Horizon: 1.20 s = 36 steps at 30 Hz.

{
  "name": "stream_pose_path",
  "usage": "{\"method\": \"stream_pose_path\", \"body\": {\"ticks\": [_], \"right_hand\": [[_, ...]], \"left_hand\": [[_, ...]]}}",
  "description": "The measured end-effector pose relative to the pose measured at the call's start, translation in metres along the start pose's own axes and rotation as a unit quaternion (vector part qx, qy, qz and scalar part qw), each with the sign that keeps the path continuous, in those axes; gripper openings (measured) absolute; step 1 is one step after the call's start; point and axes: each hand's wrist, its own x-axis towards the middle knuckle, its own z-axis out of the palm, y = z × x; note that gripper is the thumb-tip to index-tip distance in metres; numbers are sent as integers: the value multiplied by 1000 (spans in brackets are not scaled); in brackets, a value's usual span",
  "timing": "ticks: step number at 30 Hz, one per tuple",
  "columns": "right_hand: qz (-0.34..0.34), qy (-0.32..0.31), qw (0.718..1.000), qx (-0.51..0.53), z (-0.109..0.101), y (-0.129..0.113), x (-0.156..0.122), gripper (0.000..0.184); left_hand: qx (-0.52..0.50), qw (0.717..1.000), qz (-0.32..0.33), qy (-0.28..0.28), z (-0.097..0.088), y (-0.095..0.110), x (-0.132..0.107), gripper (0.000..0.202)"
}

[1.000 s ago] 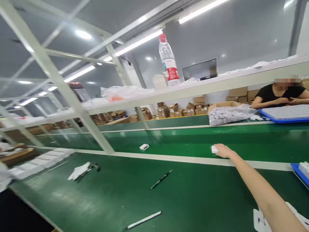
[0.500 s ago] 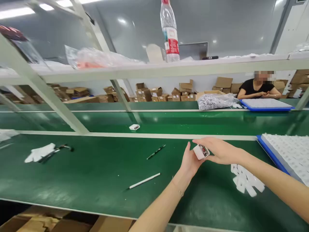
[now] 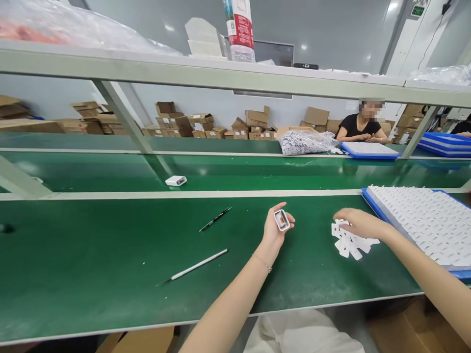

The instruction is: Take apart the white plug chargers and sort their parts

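Observation:
My left hand [image 3: 273, 229] is closed around a small white plastic housing [image 3: 281, 220]. Its open end faces me, and reddish and metallic parts show inside. To the right, my right hand [image 3: 358, 221] reaches over a pile of flat white plastic pieces [image 3: 352, 245], its fingers apart at the pile's upper edge. The fingertips are slightly blurred, and whether they touch a piece is unclear. On the green bench left of my hands lie a white pen-like tool [image 3: 199, 264] with a thin dark tip and a dark pen-like stick [image 3: 215, 219].
A blue tray [image 3: 379, 206] filled with white parts stands at the right. Another white housing [image 3: 176, 181] rests beyond the bench divider. Overhead runs a shelf [image 3: 206, 70] carrying a bottle [image 3: 241, 29]. Across the benches sits a person [image 3: 362, 128] near a bag of parts [image 3: 307, 142].
My right hand has left the housing and moved right to the white pieces. My left hand keeps the housing, lower and further left in view. The view has swung right and down.

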Motion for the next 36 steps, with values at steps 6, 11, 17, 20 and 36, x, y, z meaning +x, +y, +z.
{"method": "stream_pose_path", "body": {"ticks": [6,11,17,20,36], "right_hand": [[13,-49,999,18,26,35,2,40],[10,-73,996,52,22,48,14,35],[12,19,995,95,15,60,18,34],[-8,157,980,123,13,34,16,33],[-367,466,797,-116,81,-113,49,26]], "left_hand": [[-31,999,-7,-22,-23,5,5,18],[-72,996,-47,-30,-30,2,6,27],[-69,995,-69,-36,-32,-1,8,39],[-49,996,-63,-30,-31,-6,9,38],[-61,997,-16,52,-26,-17,3,30]]}}
